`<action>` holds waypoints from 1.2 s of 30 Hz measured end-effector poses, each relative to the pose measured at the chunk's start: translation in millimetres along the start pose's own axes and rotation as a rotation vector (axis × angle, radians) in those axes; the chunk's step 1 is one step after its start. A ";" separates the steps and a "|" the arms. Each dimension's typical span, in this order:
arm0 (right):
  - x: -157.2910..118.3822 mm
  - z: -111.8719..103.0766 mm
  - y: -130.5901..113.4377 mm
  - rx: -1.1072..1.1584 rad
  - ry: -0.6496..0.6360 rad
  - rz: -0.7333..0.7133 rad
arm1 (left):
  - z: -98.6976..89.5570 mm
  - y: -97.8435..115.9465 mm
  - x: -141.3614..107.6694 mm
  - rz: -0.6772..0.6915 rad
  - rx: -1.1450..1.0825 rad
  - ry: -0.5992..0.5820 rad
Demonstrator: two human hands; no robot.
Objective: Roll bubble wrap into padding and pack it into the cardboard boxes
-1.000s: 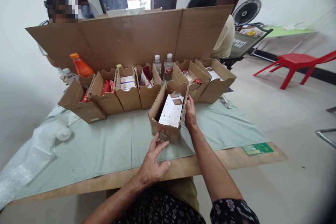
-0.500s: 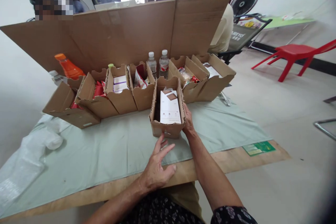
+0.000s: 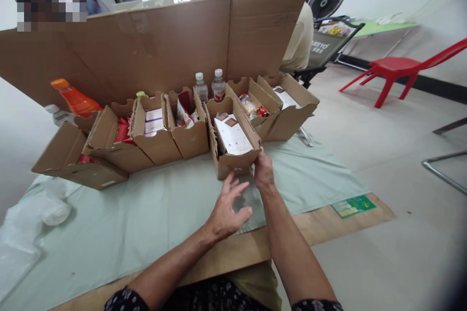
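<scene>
An open-topped cardboard bin (image 3: 235, 161) holding a white printed box (image 3: 233, 135) stands before me, tilted a little, in line with the gap in a row of similar bins. My right hand (image 3: 263, 170) is closed on its front right corner; some fingers are hidden behind the cardboard. My left hand (image 3: 230, 204) is open just in front of the bin, fingers spread and thumb apart, its fingertips close to the lower front. Left of it is a bin (image 3: 193, 141) with a red and white packet (image 3: 185, 112); right of it, a bin (image 3: 268, 131) with snack packets (image 3: 251, 107).
Two clear bottles (image 3: 218, 86) stand behind the bins. An orange bottle (image 3: 75, 99) leans at the left against a tall cardboard panel (image 3: 164, 43). Bubble wrap (image 3: 29, 223) lies on the green cloth (image 3: 146, 214). Beyond the panel sits a person (image 3: 301, 34); a red chair (image 3: 394, 70) stands right.
The bin with the white box has moved away from me, into the row, and turned slightly. Both hands have followed it forward. My view has shifted a little to the right.
</scene>
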State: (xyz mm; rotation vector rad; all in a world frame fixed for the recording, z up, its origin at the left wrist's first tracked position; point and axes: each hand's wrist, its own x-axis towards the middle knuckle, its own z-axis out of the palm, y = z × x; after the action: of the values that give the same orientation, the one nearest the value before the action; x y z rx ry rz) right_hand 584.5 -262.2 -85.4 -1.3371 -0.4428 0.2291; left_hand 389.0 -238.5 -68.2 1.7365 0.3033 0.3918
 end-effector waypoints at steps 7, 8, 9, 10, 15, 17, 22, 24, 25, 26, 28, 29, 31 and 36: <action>-3.1 -1.1 10.2 -0.136 0.106 -0.049 | 1.3 -7.9 42.3 0.026 -0.003 0.085; -3.1 -2.0 11.3 -0.149 0.119 -0.050 | 0.8 -9.2 47.6 0.030 0.002 0.091; -2.9 -2.9 12.4 -0.161 0.131 -0.051 | 0.1 -10.3 52.6 0.033 0.006 0.097; -2.5 -3.7 13.5 -0.170 0.143 -0.052 | -0.9 -11.2 57.3 0.034 0.008 0.101; -0.6 -5.9 17.9 -0.187 0.174 -0.068 | -6.3 -14.9 78.0 0.033 0.011 0.133; -0.6 -5.6 19.1 -0.186 0.173 -0.074 | -7.9 -16.5 85.3 0.031 0.019 0.148; -1.3 -4.3 20.1 -0.180 0.177 -0.069 | -11.0 -18.9 94.7 0.023 0.049 0.168; -1.3 -4.2 19.5 -0.181 0.177 -0.063 | -13.1 -20.6 89.8 0.028 0.070 0.165; -1.3 -4.1 19.0 -0.182 0.176 -0.060 | -14.6 -22.0 84.5 0.026 0.087 0.160; -1.3 -3.8 18.3 -0.183 0.172 -0.056 | -16.4 -23.9 77.1 0.019 0.112 0.151; -1.3 -2.6 16.6 -0.185 0.154 -0.047 | -20.3 -29.0 56.0 -0.001 0.182 0.114; -1.3 -1.6 15.7 -0.187 0.141 -0.041 | -22.2 -31.8 42.8 -0.002 0.224 0.086; -1.9 1.3 13.6 -0.192 0.113 -0.032 | -25.7 -37.2 13.2 0.023 0.299 0.011; -14.1 14.6 2.6 -0.194 0.033 -0.040 | -39.6 -39.9 -57.7 0.107 0.303 -0.151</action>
State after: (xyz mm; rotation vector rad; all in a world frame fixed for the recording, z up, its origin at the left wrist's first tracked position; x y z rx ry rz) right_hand 565.8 -254.5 -88.0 -1.5179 -0.4720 0.1331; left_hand 320.5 -218.9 -105.7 2.0738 0.1663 0.3000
